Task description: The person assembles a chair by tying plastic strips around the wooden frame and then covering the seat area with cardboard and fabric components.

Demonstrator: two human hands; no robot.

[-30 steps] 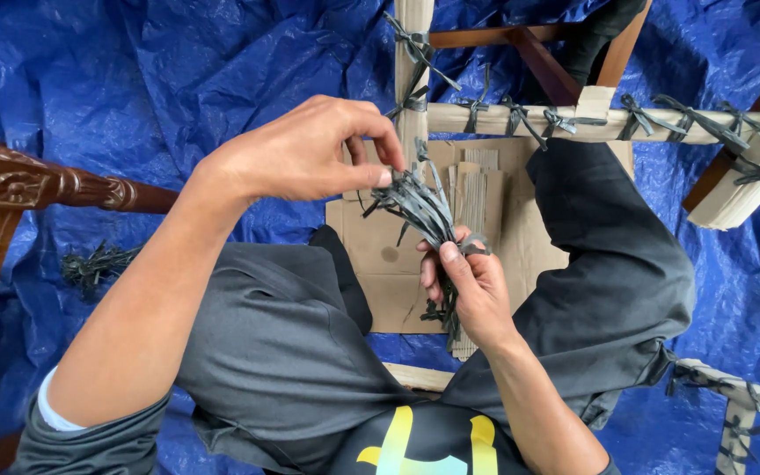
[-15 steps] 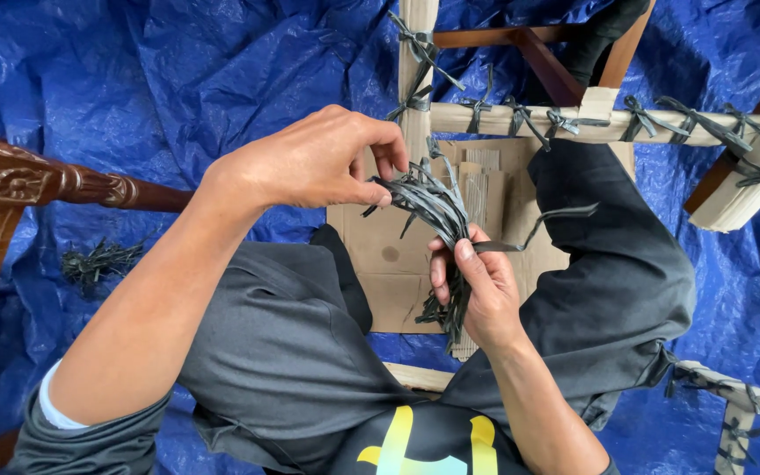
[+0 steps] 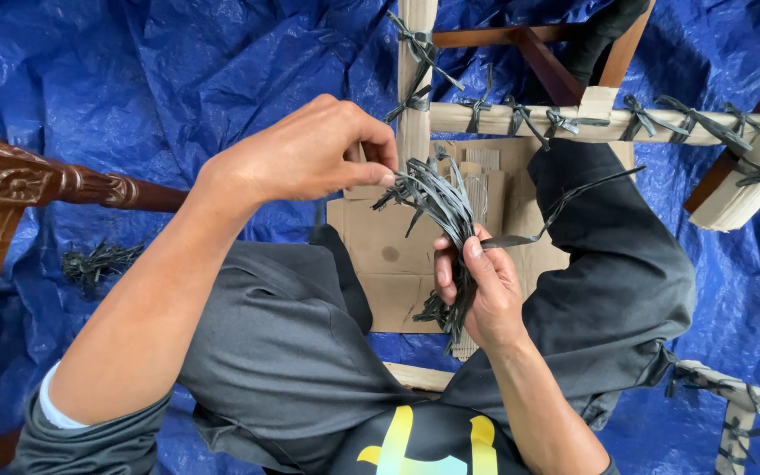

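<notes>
The person sits with legs in dark grey trousers (image 3: 292,352) spread apart over a blue tarpaulin (image 3: 178,79), looking down at both hands near the middle of the frame.

The left hand (image 3: 310,154) comes in from the lower left, its forearm running diagonally up toward the centre. The wrist is bent downward and the fingers are curled in, with thumb and fingertips pinched narrowly on the upper ends of a bundle of dark grey flat strips (image 3: 442,207).

The right hand (image 3: 481,286) rises from the lower centre, its forearm angled up and slightly left. It is closed around the lower part of the same bundle, thumb pressed along the strips and fingers wrapped behind. One strip bends away from the bundle toward the right, over the person's thigh.

The bundle stands roughly upright between the two hands, just right of the frame's centre, fanning out at the top and bottom.

Beneath the hands lies a flat piece of brown cardboard (image 3: 380,255). Across the upper part of the frame runs a pale-wrapped wooden frame (image 3: 573,123) tied at intervals with dark strips. A carved dark wooden piece (image 3: 10,185) sits at the left edge, and a small loose pile of strips (image 3: 94,262) lies on the tarpaulin just below it.
</notes>
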